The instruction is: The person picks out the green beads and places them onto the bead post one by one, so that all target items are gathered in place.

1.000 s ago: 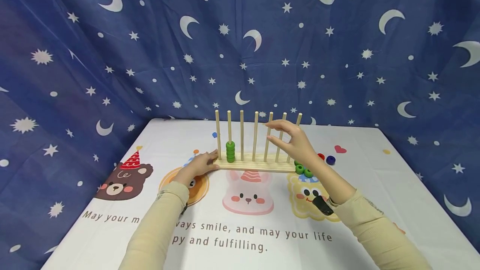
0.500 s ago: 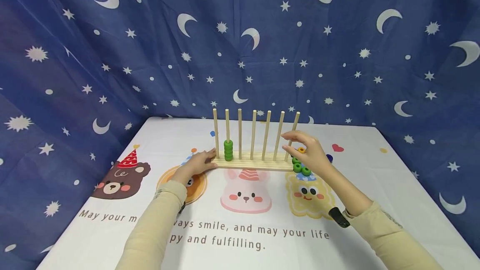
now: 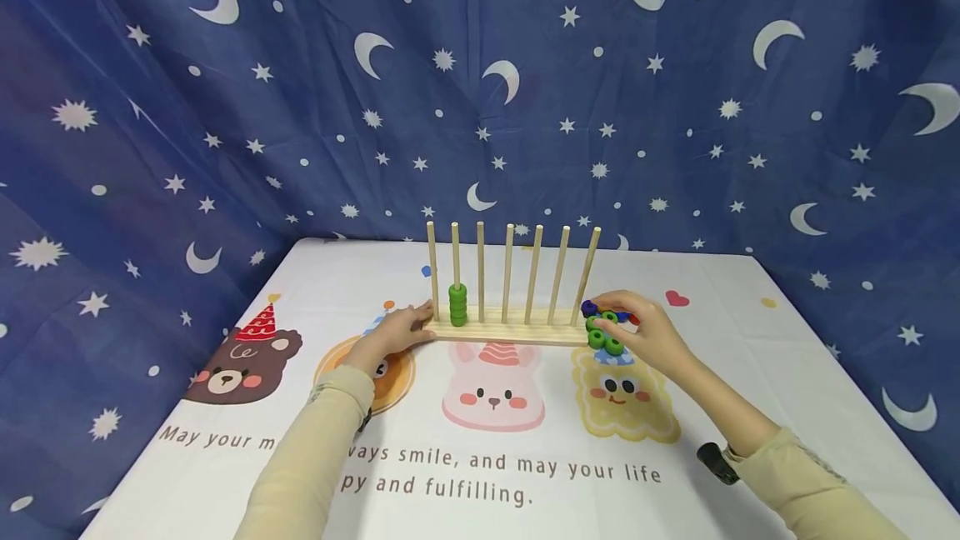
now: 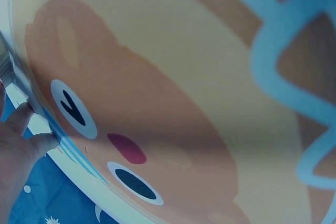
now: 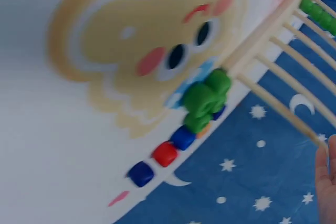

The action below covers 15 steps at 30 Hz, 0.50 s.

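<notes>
1. Your left hand (image 3: 401,328) sits just left of the middle of the head picture. Its fingers lie flat and loose against the left end of the wooden rack (image 3: 507,330).
2. The rack stands in the middle of that picture, on the table (image 3: 750,340). It has seven thin sticks pointing up.
3. A stack of green rings (image 3: 457,304) sits on the second stick from the left.
4. Your right hand (image 3: 647,332) is just right of the rack. Its fingers curl down onto the loose beads (image 3: 604,332), but you cannot tell if they pinch one.
5. In the right wrist picture, the green beads (image 5: 206,99) lie near the middle, touching the rack's end. A blue bead (image 5: 183,137), a red bead (image 5: 165,154) and another blue bead (image 5: 140,173) trail toward the lower left.
</notes>
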Tool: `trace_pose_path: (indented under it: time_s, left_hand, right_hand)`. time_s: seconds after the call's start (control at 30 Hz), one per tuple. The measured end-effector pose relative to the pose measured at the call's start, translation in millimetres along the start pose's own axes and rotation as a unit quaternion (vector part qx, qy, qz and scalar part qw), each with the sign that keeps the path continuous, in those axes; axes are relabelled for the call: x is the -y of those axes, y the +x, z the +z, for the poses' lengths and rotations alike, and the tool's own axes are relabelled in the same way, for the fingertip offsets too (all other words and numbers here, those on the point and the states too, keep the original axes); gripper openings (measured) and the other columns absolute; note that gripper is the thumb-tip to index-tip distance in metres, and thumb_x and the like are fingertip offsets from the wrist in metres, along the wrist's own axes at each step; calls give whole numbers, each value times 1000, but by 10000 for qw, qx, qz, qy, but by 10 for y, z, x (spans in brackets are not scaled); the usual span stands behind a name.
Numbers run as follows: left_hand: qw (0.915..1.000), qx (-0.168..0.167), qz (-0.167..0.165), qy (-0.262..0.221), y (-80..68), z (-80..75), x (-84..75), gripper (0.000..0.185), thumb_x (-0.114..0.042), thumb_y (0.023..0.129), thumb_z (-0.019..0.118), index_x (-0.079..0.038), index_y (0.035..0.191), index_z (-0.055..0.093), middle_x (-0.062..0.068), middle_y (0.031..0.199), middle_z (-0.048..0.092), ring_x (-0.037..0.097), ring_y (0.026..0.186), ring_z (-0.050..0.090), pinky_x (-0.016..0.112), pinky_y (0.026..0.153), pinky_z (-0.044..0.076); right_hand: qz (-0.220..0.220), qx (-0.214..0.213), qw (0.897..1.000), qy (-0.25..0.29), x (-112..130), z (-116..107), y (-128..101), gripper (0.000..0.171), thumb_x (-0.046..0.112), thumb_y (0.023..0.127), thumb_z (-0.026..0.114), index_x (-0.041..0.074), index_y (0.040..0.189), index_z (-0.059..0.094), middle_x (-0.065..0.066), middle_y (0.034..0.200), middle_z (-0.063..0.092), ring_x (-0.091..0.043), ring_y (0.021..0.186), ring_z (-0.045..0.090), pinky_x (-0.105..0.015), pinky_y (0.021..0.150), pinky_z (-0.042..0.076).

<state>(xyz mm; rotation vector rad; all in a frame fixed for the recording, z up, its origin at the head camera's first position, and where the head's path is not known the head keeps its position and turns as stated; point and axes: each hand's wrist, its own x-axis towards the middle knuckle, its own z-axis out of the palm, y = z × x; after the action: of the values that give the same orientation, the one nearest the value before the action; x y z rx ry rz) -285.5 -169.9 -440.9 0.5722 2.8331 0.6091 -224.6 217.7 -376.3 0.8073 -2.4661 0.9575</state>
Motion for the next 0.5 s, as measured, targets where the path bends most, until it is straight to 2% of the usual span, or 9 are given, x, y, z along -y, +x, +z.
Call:
trace_pose_path:
  time_s: [0.23,0.37,0.4,0.5]
  left_hand:
    - [10000,-59,70,39,-19,4,-14,58,-33,85,54,-4,132,38,9,143,27,44,126,26,53,103,24]
    - [9999,-75,64,33,-14,0,-19,58,-33,85,54,-5,133,38,8,143,27,44,126,26,53,103,24]
    - [9997,-179,167,42,74,94,128,60,-40,85,53,-10,134,36,4,144,25,44,126,27,54,102,24]
    - [9997,-191,159,-8,70,97,137,60,-39,85,53,-9,134,36,4,144,24,44,126,26,54,103,24]
  right_hand:
    - [243,-4,9993,-296,-202,-27,-132,29,12,75,69,6,103,62,-8,101,65,-19,88,60,-35,75,51]
    - [376,-54,9983,-436,-301,-27,-166,30,11,75,69,4,102,62,-8,95,67,-18,83,59,-36,72,50]
    - [406,-19,9983,-423,-328,-24,-171,30,12,75,69,3,103,61,-9,94,67,-20,84,59,-38,72,50]
    - [604,173,9976,-284,-419,-14,-181,33,14,76,68,2,106,60,-12,97,66,-26,88,61,-42,76,50]
